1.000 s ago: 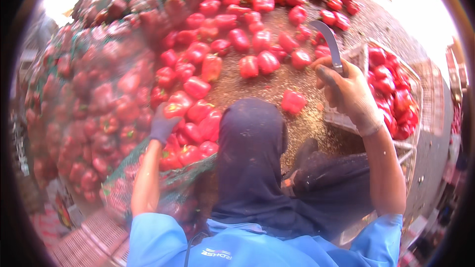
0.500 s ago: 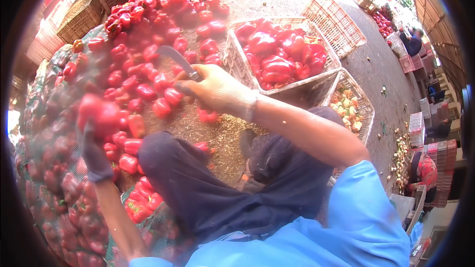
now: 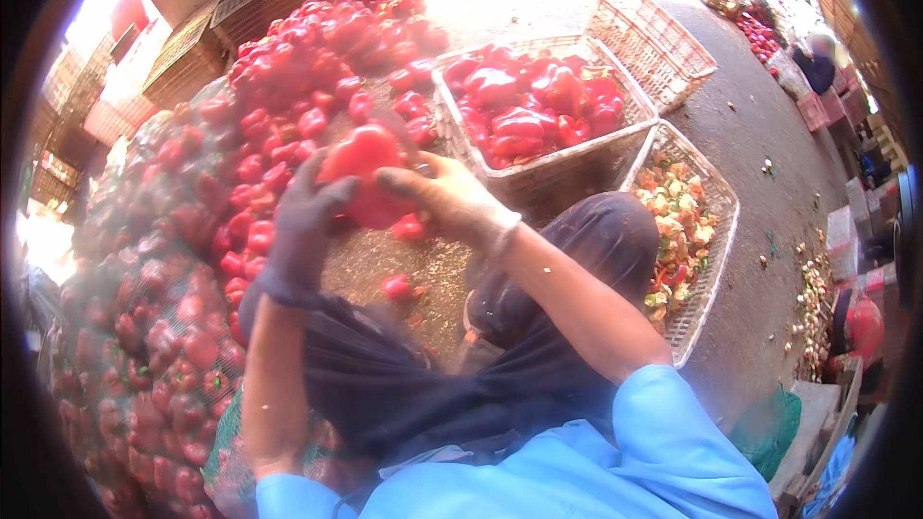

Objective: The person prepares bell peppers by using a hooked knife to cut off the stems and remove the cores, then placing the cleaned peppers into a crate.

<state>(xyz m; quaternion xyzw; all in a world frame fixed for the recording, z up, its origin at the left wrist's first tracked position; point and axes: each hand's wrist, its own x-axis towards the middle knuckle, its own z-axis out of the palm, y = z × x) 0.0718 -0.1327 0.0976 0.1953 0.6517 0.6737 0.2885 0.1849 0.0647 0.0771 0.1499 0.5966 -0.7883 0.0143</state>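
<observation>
My left hand (image 3: 304,226), in a dark grey glove, grips a red bell pepper (image 3: 365,168) in front of my knees. My right hand (image 3: 452,200), in a pale glove with a yellowed thumb, is closed on a knife; its thumb reaches against the pepper's right side. Only a blurred bit of the knife's grey blade (image 3: 397,129) shows behind the pepper, and the handle is mostly hidden by my fingers. Beyond my hands, a heap of red bell peppers (image 3: 336,34) spreads over the ground. A single pepper (image 3: 396,286) lies between my legs.
A pale plastic crate (image 3: 567,160) full of red peppers stands ahead to the right, against another crate (image 3: 659,48). Beside my right knee, a crate (image 3: 716,269) holds pepper cores. Net-covered peppers (image 3: 144,336) bulge along my left. People sit among crates at far right.
My left hand has brought the pepper rightward and up from the left side to the middle. My right hand, still holding the knife, has come slightly right and down to meet it.
</observation>
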